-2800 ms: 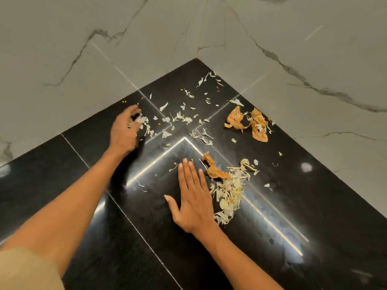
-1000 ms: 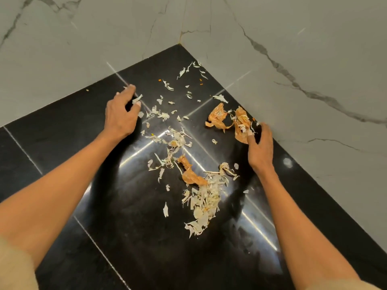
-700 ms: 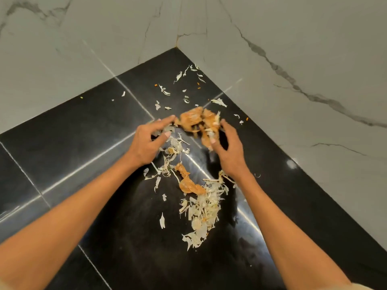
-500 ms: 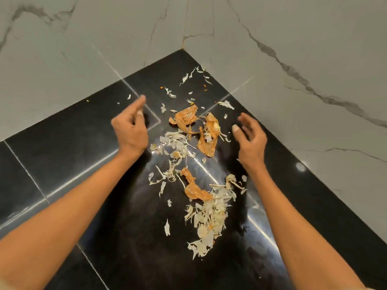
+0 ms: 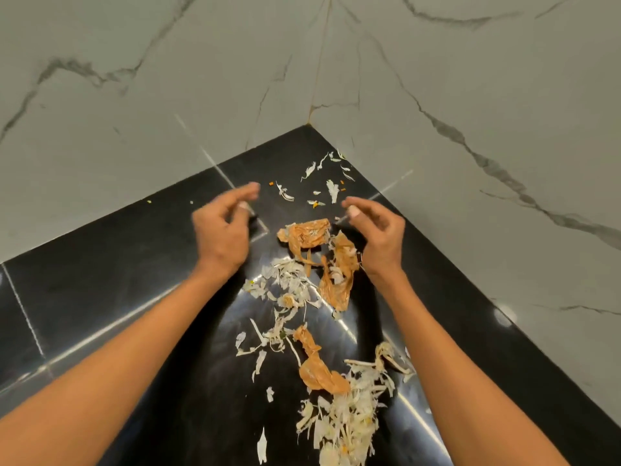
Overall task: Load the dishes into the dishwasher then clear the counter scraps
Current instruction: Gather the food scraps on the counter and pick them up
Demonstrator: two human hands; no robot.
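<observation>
Lying between both hands' loosely curled fingers, orange peels.

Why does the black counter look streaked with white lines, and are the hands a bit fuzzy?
Head view: the streaks are glare, light reflecting off the glossy black counter, brightest beside the pale scraps. The left hand has smeared fingertips, likely motion blur; the right hand is only slightly soft. The marble wall seems to lean outward, which fits the wide-angle lens.

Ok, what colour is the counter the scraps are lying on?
Glossy black counter, with thin pale seam lines; the head view shows it.
</observation>
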